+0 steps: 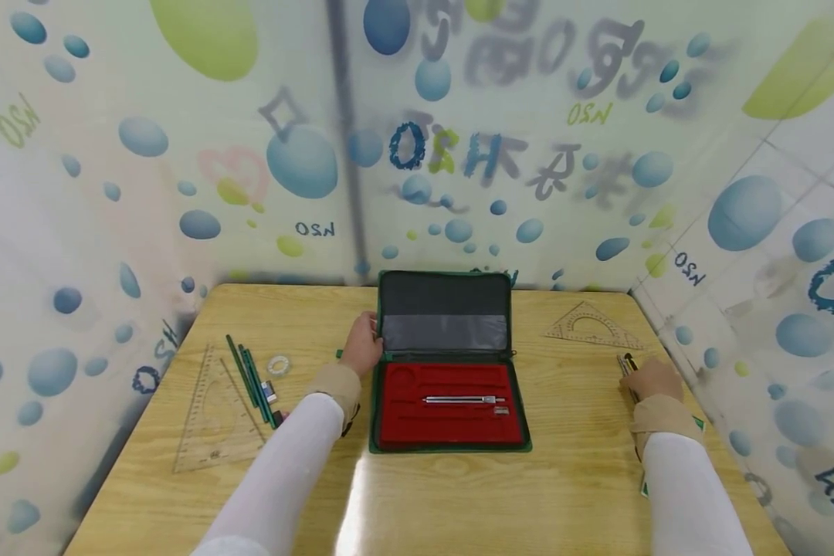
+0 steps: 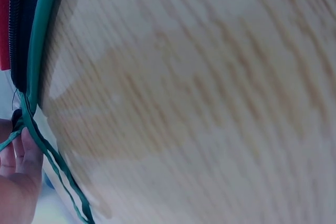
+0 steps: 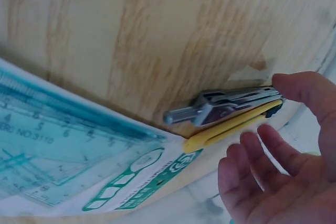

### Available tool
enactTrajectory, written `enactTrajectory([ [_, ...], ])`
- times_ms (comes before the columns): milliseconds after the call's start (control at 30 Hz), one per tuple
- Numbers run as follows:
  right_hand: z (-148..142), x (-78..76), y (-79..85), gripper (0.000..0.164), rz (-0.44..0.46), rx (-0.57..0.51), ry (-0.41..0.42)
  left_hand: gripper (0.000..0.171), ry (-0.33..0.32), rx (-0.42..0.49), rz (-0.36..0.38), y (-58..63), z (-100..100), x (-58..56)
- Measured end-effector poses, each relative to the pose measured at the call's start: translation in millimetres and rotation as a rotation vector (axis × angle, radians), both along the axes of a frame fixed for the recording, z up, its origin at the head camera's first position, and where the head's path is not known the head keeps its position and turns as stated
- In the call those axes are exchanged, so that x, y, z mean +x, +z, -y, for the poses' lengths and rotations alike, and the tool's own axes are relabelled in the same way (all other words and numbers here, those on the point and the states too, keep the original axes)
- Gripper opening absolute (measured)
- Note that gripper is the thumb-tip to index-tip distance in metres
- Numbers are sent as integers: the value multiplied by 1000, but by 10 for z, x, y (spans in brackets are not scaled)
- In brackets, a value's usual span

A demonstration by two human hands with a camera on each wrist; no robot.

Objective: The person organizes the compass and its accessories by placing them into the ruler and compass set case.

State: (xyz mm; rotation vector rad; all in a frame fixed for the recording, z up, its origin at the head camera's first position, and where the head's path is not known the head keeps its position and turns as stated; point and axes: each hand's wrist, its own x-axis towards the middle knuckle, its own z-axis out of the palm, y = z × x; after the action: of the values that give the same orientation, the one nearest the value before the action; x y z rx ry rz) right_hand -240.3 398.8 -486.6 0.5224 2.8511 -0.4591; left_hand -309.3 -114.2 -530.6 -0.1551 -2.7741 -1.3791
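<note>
A green zip case lies open on the table, its black lid raised against the wall. My left hand pinches the green edge at the lid's left side; green trim runs between thumb and fingers. In the red insert lie a slim silver pen-like tool and a small metal sharpener. At the right, my right hand reaches over a silver compass and a yellow utility knife. Its thumb is at the compass's end, fingers spread beside the knife.
A packet with a clear ruler set lies beside the compass. A protractor triangle is at the back right. On the left are a large set square, several green pencils, a tape ring and an eraser.
</note>
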Motion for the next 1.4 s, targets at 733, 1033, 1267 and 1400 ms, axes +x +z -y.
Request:
enactTrajectory([
  [733, 34, -42, 5, 29, 33, -4, -8, 44, -4, 18, -6, 60, -1, 31],
  [1033, 146, -47, 24, 26, -22, 6, 110, 44, 1, 23, 24, 50, -15, 29],
  [1267, 407, -157, 80, 22, -111, -2, 213, 44, -1, 15, 15, 50, -16, 29],
  [1400, 615, -229, 144, 19, -117, -65, 255, 44, -3, 17, 22, 44, -18, 20],
])
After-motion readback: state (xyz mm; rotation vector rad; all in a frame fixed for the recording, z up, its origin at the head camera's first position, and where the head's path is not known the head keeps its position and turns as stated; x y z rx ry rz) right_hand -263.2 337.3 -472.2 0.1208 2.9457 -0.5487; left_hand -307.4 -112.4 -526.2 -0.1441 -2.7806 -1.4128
